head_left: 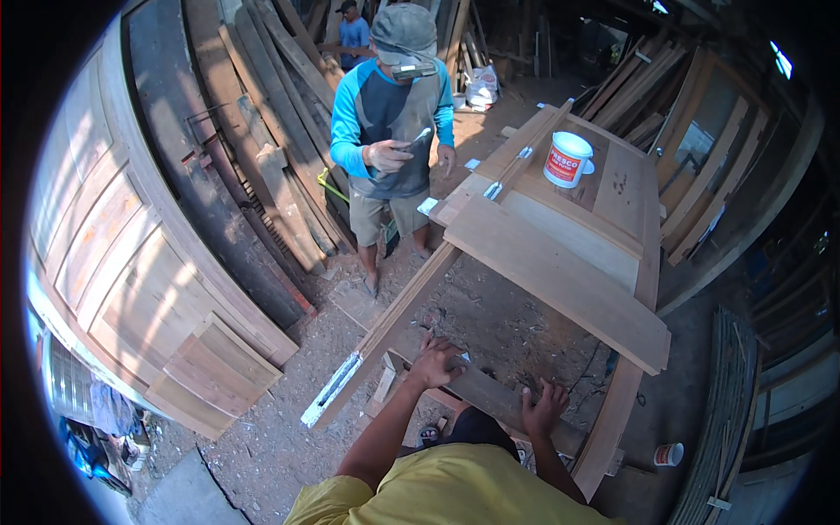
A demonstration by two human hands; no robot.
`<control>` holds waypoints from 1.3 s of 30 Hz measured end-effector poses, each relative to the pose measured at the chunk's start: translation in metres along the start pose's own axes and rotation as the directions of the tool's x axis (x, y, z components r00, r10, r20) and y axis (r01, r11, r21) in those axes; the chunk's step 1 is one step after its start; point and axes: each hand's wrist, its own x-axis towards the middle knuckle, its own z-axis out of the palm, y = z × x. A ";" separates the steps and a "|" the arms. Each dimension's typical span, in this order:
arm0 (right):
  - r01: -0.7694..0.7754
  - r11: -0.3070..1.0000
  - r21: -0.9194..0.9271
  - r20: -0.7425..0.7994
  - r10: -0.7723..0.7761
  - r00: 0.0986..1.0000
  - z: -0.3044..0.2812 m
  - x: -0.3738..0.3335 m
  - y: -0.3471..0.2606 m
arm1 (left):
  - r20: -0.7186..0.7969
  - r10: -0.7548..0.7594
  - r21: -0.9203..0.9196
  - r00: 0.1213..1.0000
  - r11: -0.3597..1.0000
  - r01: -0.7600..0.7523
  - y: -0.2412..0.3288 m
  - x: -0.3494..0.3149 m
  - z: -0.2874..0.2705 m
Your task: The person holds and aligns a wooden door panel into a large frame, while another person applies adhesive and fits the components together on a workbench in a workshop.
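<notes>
In front of my body, a dark wooden board spans between two long side pieces of a door frame. My left hand grips the board near its left end, fingers bent over it. Toward its right end, my right hand holds the same board, fingers curved and somewhat apart. The left side piece has a white-coated end; the right side piece runs beside my right forearm. Across the frame farther off lies a wide, loose-looking wooden panel. My hands partly cover the board.
Opposite me stands a person holding a small tool; another is behind. A white bucket with a red label sits on the frame's far part. A small tub is on the floor. Doors and planks lean at left.
</notes>
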 end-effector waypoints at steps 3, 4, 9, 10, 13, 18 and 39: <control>0.006 1.000 -0.011 -0.002 -0.006 1.000 -0.001 0.000 0.002 | 0.000 -0.004 0.008 1.000 1.000 0.004 0.004 0.002 0.000; 0.011 1.000 -0.013 0.000 -0.011 1.000 -0.001 -0.001 0.001 | -0.009 0.000 0.010 1.000 1.000 0.000 0.004 0.002 0.000; 0.002 0.999 -0.044 0.040 0.000 0.999 0.001 -0.002 0.000 | -0.030 -0.009 0.006 0.999 1.000 0.009 0.004 -0.002 -0.001; -0.006 0.999 -0.033 0.043 0.007 0.999 0.000 0.000 0.000 | -0.028 -0.012 -0.005 1.000 1.000 0.012 0.004 0.001 0.000; 0.008 1.000 -0.013 0.052 -0.007 0.999 -0.002 -0.003 -0.002 | -0.066 -0.055 -0.004 0.996 0.998 0.055 0.002 -0.002 0.009; 0.059 0.996 -0.065 0.030 -0.057 0.998 0.002 -0.002 0.006 | -0.088 -0.301 -0.432 0.950 0.870 0.236 0.030 0.070 -0.040; 0.002 1.000 0.004 -0.003 -0.002 1.000 -0.001 0.000 0.000 | -0.162 0.047 0.001 0.986 0.999 -0.047 0.028 0.037 0.021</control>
